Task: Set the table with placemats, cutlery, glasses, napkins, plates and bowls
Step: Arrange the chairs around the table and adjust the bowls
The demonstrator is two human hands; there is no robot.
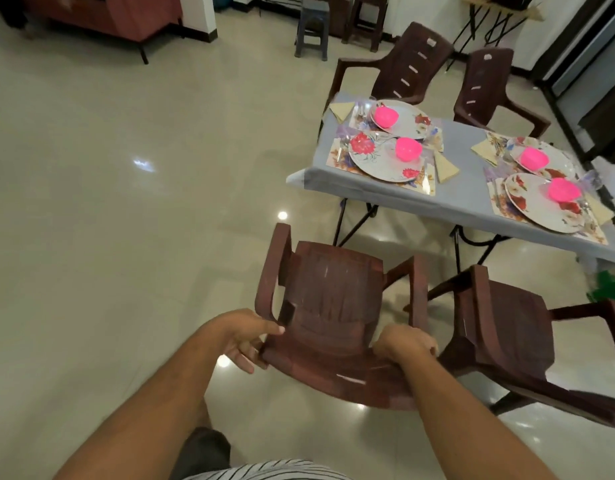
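Observation:
A brown plastic armchair stands right in front of me, its back towards me. My left hand holds the left end of the chair's back, thumb on top and fingers below. My right hand grips the right end of the back. Beyond it, the table with a grey cloth carries several place settings: floral plates, pink bowls, floral placemats, folded napkins and clear glasses.
A second brown chair stands to the right of mine, close to the table. Two more brown chairs stand on the table's far side. A grey stool is at the back. Shiny tiled floor spreads to the left.

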